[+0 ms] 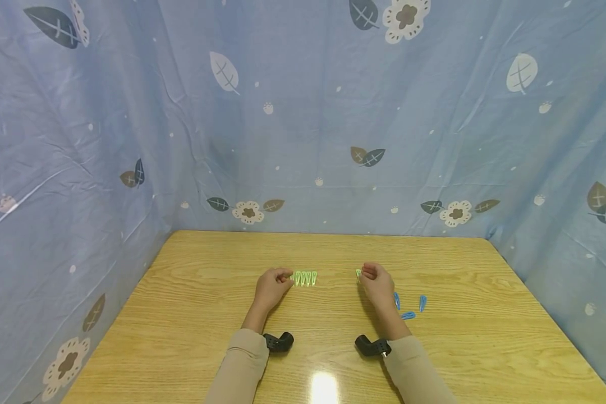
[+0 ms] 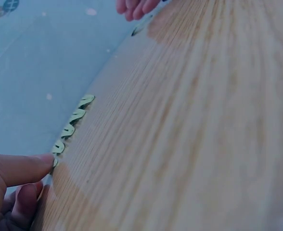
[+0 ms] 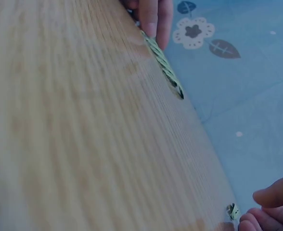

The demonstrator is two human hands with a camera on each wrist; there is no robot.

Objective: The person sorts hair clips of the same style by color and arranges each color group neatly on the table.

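Several light green snap hair clips [image 1: 306, 278] lie side by side in a row on the wooden table. My left hand [image 1: 272, 287] is at the row's left end, thumb and fingers pinching the endmost green hair clip [image 2: 55, 162], which they partly hide. My right hand [image 1: 377, 284] is over the table to the right, fingers loosely bent and thumb apart from them. Just past its fingertips lies a single green hair clip [image 3: 233, 211], partly covered by the hand in the head view.
Blue hair clips [image 1: 422, 303] are scattered right of my right forearm, one partly behind the wrist. Black wrist cameras [image 1: 279, 342] sit at both cuffs. A blue patterned curtain [image 1: 303, 140] hangs around the table [image 1: 222, 252] at its back and sides.
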